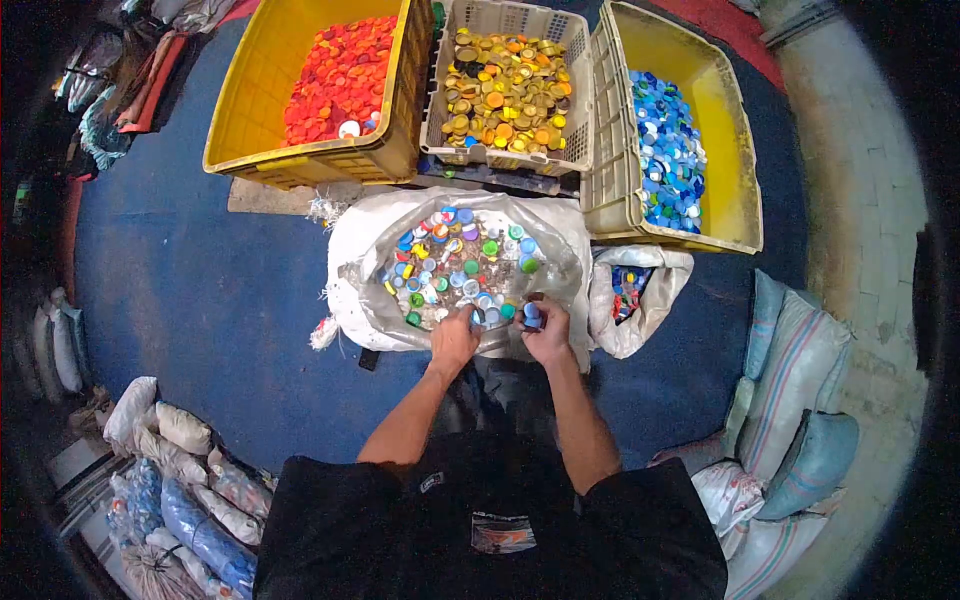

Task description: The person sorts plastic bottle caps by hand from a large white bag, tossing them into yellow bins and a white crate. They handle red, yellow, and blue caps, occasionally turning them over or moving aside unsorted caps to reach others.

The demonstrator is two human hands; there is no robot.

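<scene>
From my remote seat I see both hands working at the near rim of an open white sack (pixel 350 262) full of mixed-colour bottle caps (pixel 455 262). The left hand (pixel 454 338) is curled down into the caps at the sack's near edge; its fingers are buried among them, so I cannot tell whether it is closed on anything or just raking. The right hand (pixel 547 330), just beside the left and almost touching it, has its fingers pinched together around a few blue caps (pixel 531 314), though how many it holds is too small to make out. Directly beyond the hands, past the sack, stands a beige crate (pixel 578 95) of gold and orange caps. Beyond and to the left of the left hand is a yellow crate (pixel 250 105) heaped with red caps, with one white cap among them. Beyond and to the right of the right hand is another yellow crate (pixel 735 130) holding blue caps piled along its left side. Just right of the right hand a smaller white bag (pixel 655 310) gapes open, with some coloured caps showing inside; most of its contents are hidden by its folds. Everything sits on a blue floor (pixel 200 290). Stuffed sacks (pixel 800 400) lie well off to the right of the hands and more bundles (pixel 180 480) to the left, both cut off by the dark edge of the lens. The dark shirt (pixel 480 530) covers whatever lies beneath my view.
</scene>
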